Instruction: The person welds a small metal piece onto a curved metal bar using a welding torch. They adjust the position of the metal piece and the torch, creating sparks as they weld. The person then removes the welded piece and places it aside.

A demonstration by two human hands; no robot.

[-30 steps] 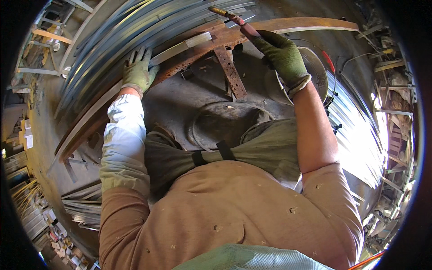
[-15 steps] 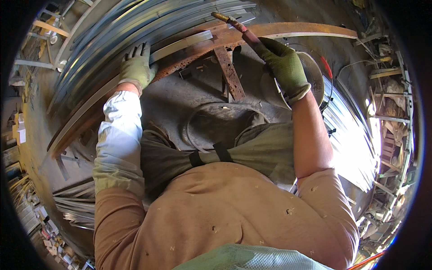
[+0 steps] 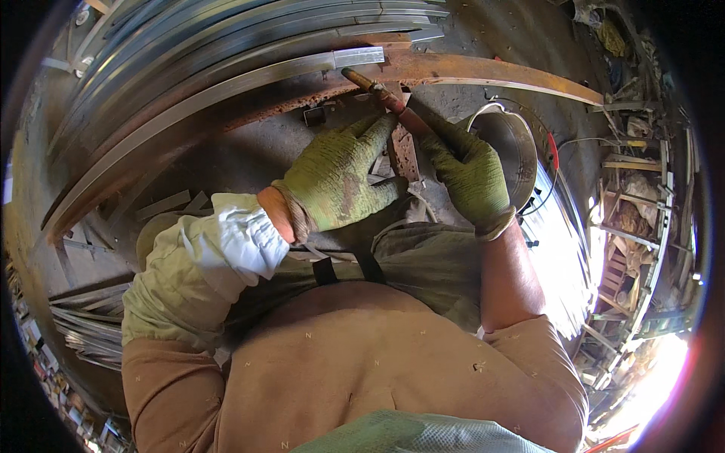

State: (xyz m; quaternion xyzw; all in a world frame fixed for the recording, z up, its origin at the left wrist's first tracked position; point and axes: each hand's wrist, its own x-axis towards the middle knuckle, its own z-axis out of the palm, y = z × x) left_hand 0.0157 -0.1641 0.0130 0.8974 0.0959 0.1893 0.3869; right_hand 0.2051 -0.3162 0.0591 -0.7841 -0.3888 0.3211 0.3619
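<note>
My right hand (image 3: 472,177), in a green glove, is closed around a torch-like tool (image 3: 404,115) with a brass-coloured tip and a worn red handle. The tip points up and left, close to the curved rusty beam (image 3: 468,68). My left hand (image 3: 343,177), gloved the same way, is open with the thumb spread from the fingers. Its fingertips are beside the tool's red part; whether they touch it I cannot tell. A bright metal strip (image 3: 226,90) lies along the beam's left part, its end near the tool's tip.
Long curved metal strips (image 3: 174,53) lie beyond the beam. A rusty upright (image 3: 405,155) runs from the beam towards me. A round metal bucket (image 3: 513,151) stands beside my right hand, a cable (image 3: 553,155) next to it. More strips (image 3: 91,325) lie at the left.
My left hand has left the metal strip on the beam and come right and nearer to me, beside the tool. The tool's tip has moved down and slightly left; my right hand still holds it.
</note>
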